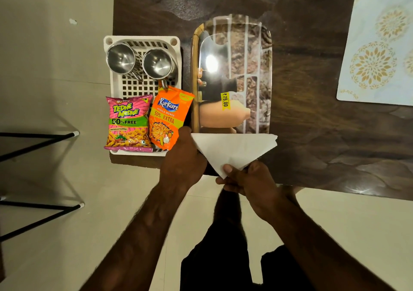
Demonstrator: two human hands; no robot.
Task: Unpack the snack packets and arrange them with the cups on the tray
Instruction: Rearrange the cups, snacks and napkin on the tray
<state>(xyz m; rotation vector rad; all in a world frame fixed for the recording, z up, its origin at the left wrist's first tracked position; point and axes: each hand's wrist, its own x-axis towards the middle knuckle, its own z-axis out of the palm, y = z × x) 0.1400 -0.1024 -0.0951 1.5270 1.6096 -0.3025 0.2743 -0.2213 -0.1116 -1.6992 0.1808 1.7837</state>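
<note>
A glossy printed tray (252, 51) lies on the dark table with a yellow price sticker on it. A white paper napkin (232, 147) folded into a triangle covers the tray's near end. My left hand (183, 159) grips the napkin's left edge and my right hand (248, 179) pinches its near tip. Left of the tray stands a white perforated basket (143, 85). It holds two steel cups (121, 58) (157, 64) at the far end, plus a pink Tedhe Medhe packet (127, 123) and an orange Kurkure packet (167, 116) at the near end.
A pale blue placemat with gold flower prints (377, 45) lies at the table's far right. The table edge (312, 189) runs just beyond my hands. Black metal furniture legs (40, 143) stand on the floor at the left.
</note>
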